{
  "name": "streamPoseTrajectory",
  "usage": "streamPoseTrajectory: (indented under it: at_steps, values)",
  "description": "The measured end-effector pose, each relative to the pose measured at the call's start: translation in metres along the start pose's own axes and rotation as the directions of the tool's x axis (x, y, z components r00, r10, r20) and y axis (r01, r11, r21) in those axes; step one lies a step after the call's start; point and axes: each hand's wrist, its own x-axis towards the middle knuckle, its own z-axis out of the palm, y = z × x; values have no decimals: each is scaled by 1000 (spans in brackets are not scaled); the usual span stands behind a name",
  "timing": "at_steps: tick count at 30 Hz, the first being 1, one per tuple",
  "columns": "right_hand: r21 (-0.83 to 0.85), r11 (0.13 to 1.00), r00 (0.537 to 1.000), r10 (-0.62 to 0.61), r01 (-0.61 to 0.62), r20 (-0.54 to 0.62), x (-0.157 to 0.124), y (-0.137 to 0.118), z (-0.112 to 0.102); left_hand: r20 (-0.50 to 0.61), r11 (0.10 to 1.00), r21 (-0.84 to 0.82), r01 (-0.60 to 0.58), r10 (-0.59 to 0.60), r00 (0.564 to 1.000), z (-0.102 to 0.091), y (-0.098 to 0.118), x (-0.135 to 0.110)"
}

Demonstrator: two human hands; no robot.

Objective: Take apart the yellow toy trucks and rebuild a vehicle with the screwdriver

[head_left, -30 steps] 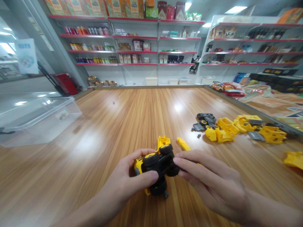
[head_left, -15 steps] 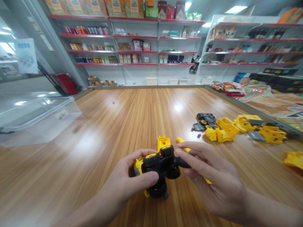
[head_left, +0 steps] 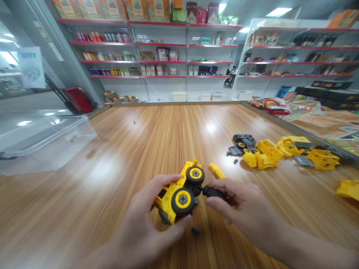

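My left hand [head_left: 148, 220] is wrapped round a yellow toy truck [head_left: 179, 190] with black-and-yellow wheels, tilted on its side above the wooden table [head_left: 140, 149]. My right hand [head_left: 244, 213] pinches a small black tool or part [head_left: 211, 192] that points at the truck's underside between the wheels. A small dark piece [head_left: 195, 230] lies on the table just under the truck. A loose yellow strip [head_left: 217, 170] rests behind my right hand.
Several yellow and black toy parts [head_left: 269, 151] are scattered at the right, with another yellow piece [head_left: 347, 188] at the far right edge. A clear plastic box [head_left: 42, 138] stands at the left. Store shelves [head_left: 168, 56] line the back.
The truck has been turned so its wheel faces point at me instead of its black underside. My right hand has drawn back slightly, with the black piece in its fingers.
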Motion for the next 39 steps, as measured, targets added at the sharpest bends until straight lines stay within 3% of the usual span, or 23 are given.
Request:
streamPoseTrajectory:
  at_steps: [2, 3, 8, 13, 16, 21, 24, 27, 31, 36, 39]
  values:
    - [315, 912, 963, 234, -265, 132, 1, 3, 5, 8, 972, 131, -192, 193, 981, -2, -1, -1]
    - [428, 840, 942, 281, -335, 185, 1, 5, 6, 27, 945, 183, -270, 270, 962, -3, -1, -1]
    - [689, 632, 933, 293, -354, 211, 2, 9, 6, 150, 796, 340, -501, 480, 864, -8, -5, 2]
    - [783, 439, 883, 370, -441, 289, 5, 1, 6, 155, 721, 374, -584, 572, 805, -11, -9, 3]
    - [761, 430, 858, 402, -486, 320, 5, 0, 7, 161, 687, 381, -619, 610, 776, -13, -10, 5]
    - [782, 452, 889, 364, -429, 278, 3, 2, 6, 193, 647, 419, -637, 622, 758, -18, -5, 7]
    - [790, 429, 878, 394, -439, 274, 3, 1, 5, 216, 607, 445, -659, 641, 736, -21, -1, 8]
    - [780, 407, 852, 436, -475, 291, 3, 1, 5, 208, 610, 458, -646, 633, 745, -21, 3, 7]
    - [786, 414, 872, 382, -458, 307, 3, 1, 5, 204, 629, 463, -625, 610, 765, -18, 9, 9]
    - [790, 394, 870, 360, -470, 337, 3, 3, 7, 203, 577, 498, -648, 649, 733, -21, 13, 9]
    - [766, 382, 835, 421, -518, 355, 2, 6, 7, 260, 557, 492, -669, 640, 723, -22, 12, 5]
